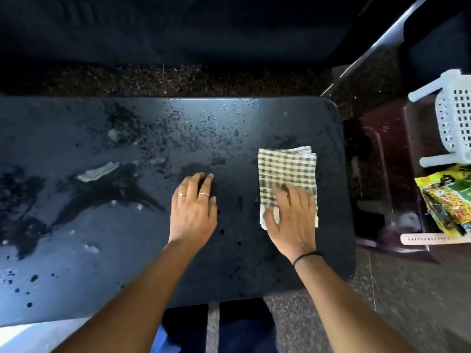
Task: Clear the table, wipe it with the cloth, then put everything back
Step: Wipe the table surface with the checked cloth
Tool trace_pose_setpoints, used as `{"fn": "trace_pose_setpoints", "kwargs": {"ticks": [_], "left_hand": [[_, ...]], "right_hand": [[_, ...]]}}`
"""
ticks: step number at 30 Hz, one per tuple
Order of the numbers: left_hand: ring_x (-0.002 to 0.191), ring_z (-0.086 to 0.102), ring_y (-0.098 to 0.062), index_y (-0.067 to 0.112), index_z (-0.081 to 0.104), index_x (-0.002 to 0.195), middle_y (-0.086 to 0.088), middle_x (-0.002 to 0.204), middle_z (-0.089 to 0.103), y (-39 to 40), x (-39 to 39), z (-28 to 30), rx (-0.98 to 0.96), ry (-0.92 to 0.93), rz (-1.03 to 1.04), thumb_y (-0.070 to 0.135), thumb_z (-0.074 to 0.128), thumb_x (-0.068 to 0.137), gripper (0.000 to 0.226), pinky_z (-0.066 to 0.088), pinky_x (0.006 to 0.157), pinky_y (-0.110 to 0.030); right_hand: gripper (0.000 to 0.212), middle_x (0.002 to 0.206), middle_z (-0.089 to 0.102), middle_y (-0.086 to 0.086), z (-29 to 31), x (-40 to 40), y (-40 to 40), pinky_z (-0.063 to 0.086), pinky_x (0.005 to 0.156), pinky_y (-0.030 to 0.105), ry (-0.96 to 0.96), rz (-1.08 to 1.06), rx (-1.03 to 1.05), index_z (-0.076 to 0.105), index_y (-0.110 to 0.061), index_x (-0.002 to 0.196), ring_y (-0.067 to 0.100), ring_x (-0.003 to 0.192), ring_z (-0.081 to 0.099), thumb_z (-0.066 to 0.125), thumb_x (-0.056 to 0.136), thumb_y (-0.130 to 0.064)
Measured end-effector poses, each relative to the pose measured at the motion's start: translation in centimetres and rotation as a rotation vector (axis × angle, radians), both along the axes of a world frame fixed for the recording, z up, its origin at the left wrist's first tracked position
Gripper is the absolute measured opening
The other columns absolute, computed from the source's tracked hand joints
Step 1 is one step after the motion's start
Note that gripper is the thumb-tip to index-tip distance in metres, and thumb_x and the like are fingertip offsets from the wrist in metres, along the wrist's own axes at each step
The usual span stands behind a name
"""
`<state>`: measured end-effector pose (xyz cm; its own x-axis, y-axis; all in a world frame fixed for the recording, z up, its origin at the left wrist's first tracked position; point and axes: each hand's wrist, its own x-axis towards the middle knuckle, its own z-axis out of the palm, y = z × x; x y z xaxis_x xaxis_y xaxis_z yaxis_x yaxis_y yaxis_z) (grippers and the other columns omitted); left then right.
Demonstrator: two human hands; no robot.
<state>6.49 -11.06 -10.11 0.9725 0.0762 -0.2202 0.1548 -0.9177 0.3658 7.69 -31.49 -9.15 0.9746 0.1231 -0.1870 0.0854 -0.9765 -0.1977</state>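
Far to the left of the left hand (193, 207), the dark surface (63, 263) carries wet smears, pale scraps (98, 171) and scattered droplets, so the wiping looks barely begun there. The left hand lies flat, palm down, fingers together, holding nothing; it seems to brace the body. Just to its right, with a bare strip of surface between, the right hand (290, 215) presses flat on the near end of the folded checked cloth (286, 171), fingers spread, pinning it rather than clutching it; the hand is blurred, which suggests a stroke under way. The cloth extends away from that hand toward the far edge, close to the surface's right-hand border. Beyond that border, on a brown stool (387, 149), sit a white basket (453, 118), a yellow packet (446, 200) and a pink strap (423, 238), presumably the cleared items. The risks, as I judge them: a stroke to the right could push water and scraps over the edge onto the floor or toward those items; the folded cloth, held only by flat pressure, may bunch or slip out; and the left palm could skid on the wet film.
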Motion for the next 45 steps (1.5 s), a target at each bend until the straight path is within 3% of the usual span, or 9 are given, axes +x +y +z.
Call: {"fn": "trace_pose_setpoints", "kwargs": {"ticks": [4,8,13,17,24,30,33,37,45], "left_hand": [[0.131,0.041,-0.031,0.009,0.043,0.14,-0.009,0.146,0.044,0.5,0.4,-3.1,0.175,-0.004,-0.033,0.033,0.035,0.093,0.054,0.023,0.11,-0.049],[0.136,0.027,-0.025,0.013,0.027,0.147,-0.003,0.154,0.03,0.6,-0.2,-5.0,0.211,-0.046,-0.021,0.037,0.029,0.096,0.056,0.012,0.114,-0.049],[0.137,0.026,-0.026,0.013,0.025,0.148,-0.001,0.154,0.023,0.6,-0.2,-5.6,0.248,-0.119,-0.008,0.036,0.029,0.096,0.057,0.012,0.114,-0.05],[0.137,0.026,-0.027,0.014,0.026,0.148,-0.002,0.153,0.026,0.5,-0.3,-5.6,0.259,-0.124,-0.007,0.036,0.029,0.096,0.057,0.015,0.114,-0.052],[0.137,0.027,-0.027,0.015,0.027,0.148,-0.005,0.153,0.033,0.5,-0.3,-5.4,0.237,-0.131,0.021,0.035,0.031,0.096,0.056,0.015,0.115,-0.052],[0.137,0.028,-0.029,0.016,0.027,0.148,-0.006,0.153,0.033,0.4,-0.4,-5.5,0.227,-0.143,0.036,0.035,0.031,0.096,0.055,0.013,0.115,-0.051],[0.137,0.027,-0.028,0.015,0.028,0.148,-0.006,0.153,0.033,0.4,-0.4,-5.4,0.227,-0.141,0.028,0.034,0.032,0.096,0.056,0.013,0.115,-0.051],[0.137,0.028,-0.028,0.013,0.029,0.147,-0.006,0.152,0.034,0.4,-0.4,-5.2,0.231,-0.144,0.037,0.033,0.032,0.095,0.056,0.014,0.114,-0.052],[0.137,0.03,-0.029,0.014,0.03,0.148,-0.004,0.152,0.03,0.6,-0.6,-5.6,0.266,-0.16,0.014,0.034,0.03,0.097,0.055,0.022,0.112,-0.055]], "right_hand": [[0.056,0.16,0.014,0.006,-3.7,4.9,1.1,0.002,0.113,0.064,0.04,0.0,-0.156,0.023,-0.031,0.148,0.035,0.147,0.01,0.027,0.095,-0.048],[0.059,0.162,0.004,0.001,-5.1,11.3,0.2,-0.003,0.112,0.068,0.009,0.019,-0.174,0.007,-0.037,0.15,0.03,0.148,0.0,0.019,0.094,-0.051],[0.056,0.16,0.015,-0.001,-5.6,23.0,-1.3,-0.003,0.113,0.065,-0.066,-0.144,-0.149,0.022,-0.036,0.148,0.028,0.148,0.006,0.02,0.095,-0.052],[0.057,0.158,0.024,0.0,-5.7,25.0,-1.8,-0.004,0.112,0.066,-0.053,-0.172,-0.115,0.031,-0.031,0.146,0.027,0.146,0.014,0.018,0.095,-0.054],[0.06,0.161,0.01,-0.002,-5.2,12.9,-6.3,0.006,0.115,0.062,-0.059,-0.251,-0.165,0.013,-0.032,0.151,0.03,0.148,0.005,0.022,0.095,-0.049],[0.06,0.157,0.024,0.012,-5.5,-7.3,-8.9,0.025,0.109,0.06,0.048,-0.52,-0.243,0.037,-0.011,0.144,0.037,0.143,0.023,0.021,0.097,-0.044],[0.059,0.156,0.025,0.012,-5.5,-11.0,-8.3,0.022,0.106,0.068,0.143,-0.566,-0.25,0.028,-0.016,0.147,0.035,0.145,0.017,0.019,0.097,-0.045],[0.063,0.157,0.021,0.016,-5.2,-5.6,-6.4,0.017,0.104,0.073,0.131,-0.584,-0.191,0.016,-0.016,0.15,0.04,0.144,0.015,0.016,0.096,-0.047],[0.064,0.161,0.007,0.006,-6.0,20.3,4.8,-0.005,0.109,0.071,-0.061,-0.34,-0.12,0.014,-0.025,0.152,0.037,0.147,-0.002,0.019,0.096,-0.054]]}}
